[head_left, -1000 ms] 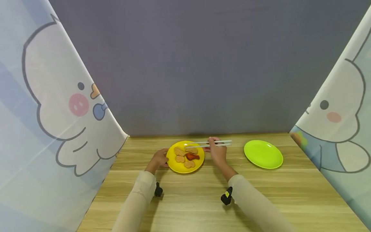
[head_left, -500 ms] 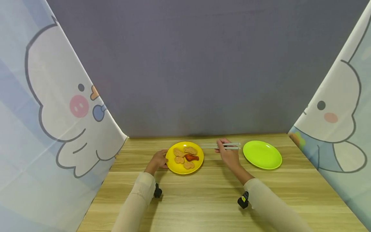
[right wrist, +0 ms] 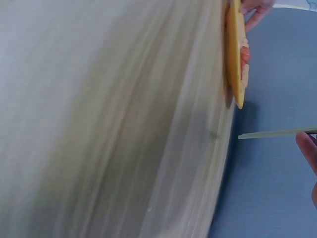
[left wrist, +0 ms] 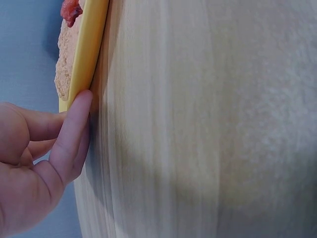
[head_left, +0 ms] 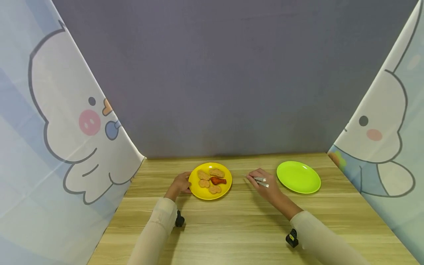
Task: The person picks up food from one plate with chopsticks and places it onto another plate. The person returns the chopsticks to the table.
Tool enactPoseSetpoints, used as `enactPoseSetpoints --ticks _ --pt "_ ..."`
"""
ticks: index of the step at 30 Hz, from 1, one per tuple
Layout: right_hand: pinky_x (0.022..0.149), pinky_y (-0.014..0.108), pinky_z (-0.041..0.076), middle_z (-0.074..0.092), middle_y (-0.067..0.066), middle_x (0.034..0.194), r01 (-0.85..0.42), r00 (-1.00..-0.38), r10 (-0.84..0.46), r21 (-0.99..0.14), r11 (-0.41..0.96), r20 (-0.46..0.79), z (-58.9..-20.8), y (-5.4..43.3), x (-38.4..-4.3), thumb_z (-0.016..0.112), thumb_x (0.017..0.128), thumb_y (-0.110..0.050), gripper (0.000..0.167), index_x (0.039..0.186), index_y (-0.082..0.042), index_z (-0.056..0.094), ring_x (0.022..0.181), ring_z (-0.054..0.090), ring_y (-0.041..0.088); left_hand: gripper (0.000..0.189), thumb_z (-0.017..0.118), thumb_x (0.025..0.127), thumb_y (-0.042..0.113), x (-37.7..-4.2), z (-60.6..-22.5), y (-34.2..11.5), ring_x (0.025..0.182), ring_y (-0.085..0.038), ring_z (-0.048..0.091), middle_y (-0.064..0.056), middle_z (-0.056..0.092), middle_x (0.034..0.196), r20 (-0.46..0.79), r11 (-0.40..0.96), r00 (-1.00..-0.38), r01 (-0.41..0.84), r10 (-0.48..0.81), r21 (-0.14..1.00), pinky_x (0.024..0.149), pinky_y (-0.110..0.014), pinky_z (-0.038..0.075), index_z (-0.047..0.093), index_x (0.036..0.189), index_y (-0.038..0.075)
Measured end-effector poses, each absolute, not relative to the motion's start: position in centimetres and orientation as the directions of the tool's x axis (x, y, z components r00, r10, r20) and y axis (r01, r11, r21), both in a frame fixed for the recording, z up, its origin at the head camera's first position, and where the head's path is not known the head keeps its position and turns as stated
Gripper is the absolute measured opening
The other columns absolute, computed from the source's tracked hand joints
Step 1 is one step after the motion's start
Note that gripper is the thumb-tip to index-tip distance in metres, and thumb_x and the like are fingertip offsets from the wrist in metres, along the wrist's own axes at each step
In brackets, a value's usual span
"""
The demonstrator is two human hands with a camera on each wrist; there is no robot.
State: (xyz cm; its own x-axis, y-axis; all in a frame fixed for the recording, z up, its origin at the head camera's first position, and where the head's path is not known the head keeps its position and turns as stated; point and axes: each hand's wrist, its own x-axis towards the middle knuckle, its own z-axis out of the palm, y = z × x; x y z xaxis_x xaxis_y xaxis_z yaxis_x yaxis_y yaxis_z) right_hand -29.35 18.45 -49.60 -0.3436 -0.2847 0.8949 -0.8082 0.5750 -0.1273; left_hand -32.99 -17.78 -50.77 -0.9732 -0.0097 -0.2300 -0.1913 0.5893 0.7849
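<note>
My left hand point(head_left: 181, 182) grips the left rim of the yellow plate point(head_left: 200, 193); the left wrist view has the rim between thumb and fingers. On this plate lie a toy drumstick point(head_left: 218, 180) and several tan pieces like chicken nuggets point(head_left: 215, 189). To the plate's right, apart from it, my right hand point(head_left: 267, 184) holds a pair of pale chopsticks point(head_left: 262, 184). Their tail ends show above the hand, and the rest is mostly hidden from the head view. In the right wrist view one thin chopstick point(right wrist: 272, 133) points toward the plate, with nothing at its tip.
A lime-green plate point(head_left: 299, 177) lies on the wooden table point(head_left: 228, 232), right of my right hand. Behind the table hangs a grey cloth point(head_left: 228, 81). Printed curtains close off the left and right sides. A black wrist camera point(head_left: 292, 238) sits under each forearm.
My right hand has drawn the chopsticks off the yellow plate, rightward and then a little nearer to me, tilting them. My left hand and the food have stayed as they were.
</note>
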Motion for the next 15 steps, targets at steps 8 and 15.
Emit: enactPoseSetpoints --ticks 8,15 --pt "0.054 0.027 0.059 0.068 0.002 0.082 -0.829 -0.3 -0.466 0.014 0.559 0.832 -51.1 18.9 -28.6 0.062 0.102 -0.031 0.029 0.087 -0.009 0.074 0.064 0.068 0.014 0.058 0.054 0.093 -0.01 -33.0 -50.7 -17.8 0.086 -0.028 0.074 -0.029 0.062 0.128 -0.228 0.587 -0.974 -0.187 -0.003 0.788 0.068 -0.038 0.066 0.05 0.149 0.005" --pt "0.052 0.021 0.056 0.065 0.0 0.08 -0.836 -0.252 -0.57 0.122 0.536 0.782 -51.8 19.2 -28.4 0.071 0.096 -0.03 0.021 0.086 -0.012 0.072 0.062 0.065 0.009 0.06 0.054 0.093 -0.011 -33.1 -50.8 -17.8 0.088 -0.028 0.074 -0.028 0.059 0.136 -0.233 0.576 -0.972 -0.193 -0.005 0.794 0.069 -0.038 0.066 0.05 0.15 0.006"
